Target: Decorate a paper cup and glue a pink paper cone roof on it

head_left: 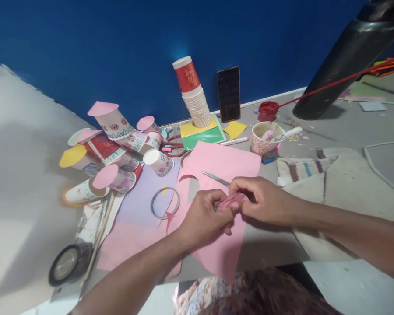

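My left hand point(206, 213) and my right hand point(262, 199) meet over a pink paper sheet point(220, 166) on the floor. Both pinch a small crumpled pink paper piece point(230, 201) between their fingertips. A pair of scissors point(216, 178) lies on the sheet just beyond my right hand, blades pointing left. A clear tape ring point(165, 202) rests on a lilac sheet point(144, 197) to the left of my left hand.
A pile of decorated paper cups point(113, 144) lies at left, and a stack of cups point(194, 94) stands by the blue wall beside a phone point(228, 93). A cup with markers point(265, 135), a red paint pot point(268, 110), a black tape roll point(68, 262) and a cloth point(331, 183) surround the sheets.
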`<state>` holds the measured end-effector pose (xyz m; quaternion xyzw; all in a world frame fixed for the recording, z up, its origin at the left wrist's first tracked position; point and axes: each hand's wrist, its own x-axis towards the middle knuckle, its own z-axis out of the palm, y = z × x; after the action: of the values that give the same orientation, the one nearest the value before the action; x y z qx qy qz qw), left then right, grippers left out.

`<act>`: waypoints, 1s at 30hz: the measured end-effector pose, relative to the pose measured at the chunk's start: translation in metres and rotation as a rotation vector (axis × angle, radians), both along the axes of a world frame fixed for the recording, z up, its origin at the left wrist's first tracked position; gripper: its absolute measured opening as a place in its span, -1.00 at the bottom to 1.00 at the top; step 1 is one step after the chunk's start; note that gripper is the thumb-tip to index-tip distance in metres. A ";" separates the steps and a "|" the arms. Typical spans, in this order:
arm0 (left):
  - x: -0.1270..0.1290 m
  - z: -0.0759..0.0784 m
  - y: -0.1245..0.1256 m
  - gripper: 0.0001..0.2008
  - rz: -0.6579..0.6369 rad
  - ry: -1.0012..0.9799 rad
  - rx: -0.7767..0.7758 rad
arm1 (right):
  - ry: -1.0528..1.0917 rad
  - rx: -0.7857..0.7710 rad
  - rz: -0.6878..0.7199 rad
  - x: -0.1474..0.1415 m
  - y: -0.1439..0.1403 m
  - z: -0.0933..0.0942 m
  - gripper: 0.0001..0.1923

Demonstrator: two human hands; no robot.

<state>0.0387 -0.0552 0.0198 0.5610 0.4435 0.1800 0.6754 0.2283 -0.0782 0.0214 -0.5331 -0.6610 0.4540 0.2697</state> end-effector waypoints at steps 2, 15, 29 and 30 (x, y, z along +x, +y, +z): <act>0.000 0.001 0.000 -0.76 0.003 -0.009 -0.004 | 0.013 0.005 0.011 0.002 0.000 0.001 -0.82; -0.002 0.002 0.004 -0.66 -0.041 -0.022 -0.010 | -0.013 0.046 0.018 0.003 0.002 -0.001 -0.76; -0.003 -0.004 0.002 -0.69 -0.048 0.010 0.038 | -0.134 0.126 0.047 0.003 0.000 -0.003 -0.76; -0.003 -0.003 0.003 -0.70 -0.042 0.009 0.031 | -0.129 0.123 0.039 0.005 0.000 -0.002 -0.76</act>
<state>0.0355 -0.0527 0.0168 0.5814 0.4319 0.1700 0.6683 0.2329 -0.0781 0.0192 -0.5309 -0.7138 0.3823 0.2498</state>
